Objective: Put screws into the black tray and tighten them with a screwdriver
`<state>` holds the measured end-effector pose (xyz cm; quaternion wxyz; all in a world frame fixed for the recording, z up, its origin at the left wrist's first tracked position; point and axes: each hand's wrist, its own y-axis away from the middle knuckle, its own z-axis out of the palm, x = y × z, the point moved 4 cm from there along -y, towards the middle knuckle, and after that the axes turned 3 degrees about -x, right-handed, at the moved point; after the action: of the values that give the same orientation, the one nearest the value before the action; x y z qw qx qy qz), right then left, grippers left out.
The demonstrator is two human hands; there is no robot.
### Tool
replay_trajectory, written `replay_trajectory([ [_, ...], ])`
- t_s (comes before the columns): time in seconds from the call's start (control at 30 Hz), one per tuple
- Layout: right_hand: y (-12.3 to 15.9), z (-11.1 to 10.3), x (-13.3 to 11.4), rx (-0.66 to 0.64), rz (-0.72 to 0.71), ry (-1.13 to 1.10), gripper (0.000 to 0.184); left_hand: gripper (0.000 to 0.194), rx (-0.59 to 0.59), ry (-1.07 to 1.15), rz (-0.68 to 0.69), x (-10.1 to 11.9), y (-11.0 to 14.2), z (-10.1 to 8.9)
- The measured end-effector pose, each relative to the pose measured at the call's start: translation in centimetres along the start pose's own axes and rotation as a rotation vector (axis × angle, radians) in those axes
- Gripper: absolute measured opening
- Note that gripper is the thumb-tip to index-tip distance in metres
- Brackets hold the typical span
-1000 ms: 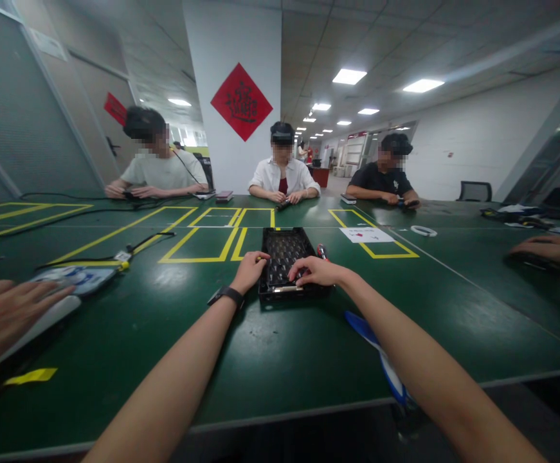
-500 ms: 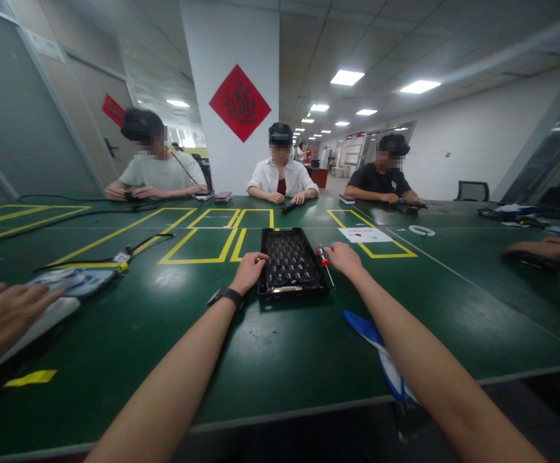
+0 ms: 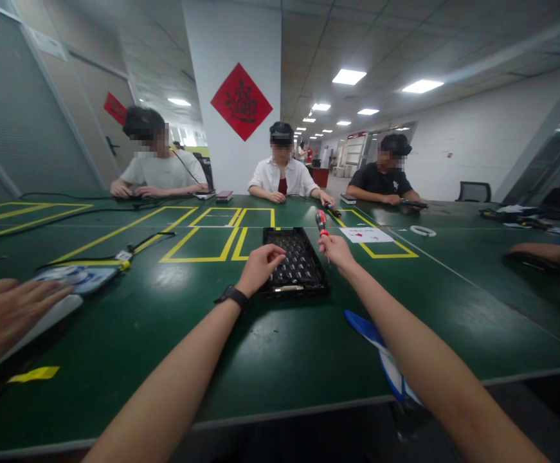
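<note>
A black rectangular tray-like case (image 3: 303,280) lies flat on the green table, its inside lined with rows of small shiny pieces. My left hand (image 3: 259,269) is over the case's left side, thumb and fingertips pinched together; whatever they may hold is too small to make out. Just right of the case, my right hand (image 3: 338,253) grips a screwdriver (image 3: 321,222) with a red and black handle. The handle points up and the shaft, partly hidden by the fingers, points down beside the case's right edge.
A blue and white cloth-like item (image 3: 369,329) lies near the front edge, beneath my right forearm. A paper sheet (image 3: 366,235) and a white ring (image 3: 423,231) sit farther right. Another person's hand (image 3: 14,315) rests at the left; people sit opposite.
My right hand has turned the screwdriver from lying slanted, tip toward me, to upright with its handle on top. My left hand has moved right, over the case's inside.
</note>
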<state>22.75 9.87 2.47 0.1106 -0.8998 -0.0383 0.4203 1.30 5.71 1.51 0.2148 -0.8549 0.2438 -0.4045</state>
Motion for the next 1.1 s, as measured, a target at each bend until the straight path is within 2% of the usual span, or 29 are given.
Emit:
replay_trajectory([
  [0.13,1.5,2.0,-2.8,-0.088,-0.181,-0.564,0.031,0.029,-0.117,0.119,0.039,2.0,0.0,1.2],
  [0.2,2.5,3.0,-3.7,-0.126,-0.244,-0.686,0.030,0.030,-0.167,0.187,0.035,2.3,0.1,1.7],
  [0.4,4.2,4.3,-4.5,-0.055,-0.299,-0.736,0.032,0.024,-0.242,0.280,-0.032,1.5,0.1,2.7],
  [0.53,4.8,4.6,-4.8,-0.061,-0.313,-0.710,0.034,0.020,-0.298,0.289,-0.005,1.2,0.3,3.1],
  [0.67,5.1,4.7,-5.1,-0.089,-0.333,-0.707,0.038,0.020,-0.300,0.292,0.054,1.3,0.3,3.0],
  [0.87,5.3,4.4,-5.6,0.003,-0.354,-0.668,0.032,0.022,-0.237,0.283,0.011,1.6,0.2,2.7],
  [1.1,5.3,4.0,-5.5,0.030,-0.360,-0.725,0.028,0.024,-0.095,0.061,-0.014,2.3,-0.1,2.1],
])
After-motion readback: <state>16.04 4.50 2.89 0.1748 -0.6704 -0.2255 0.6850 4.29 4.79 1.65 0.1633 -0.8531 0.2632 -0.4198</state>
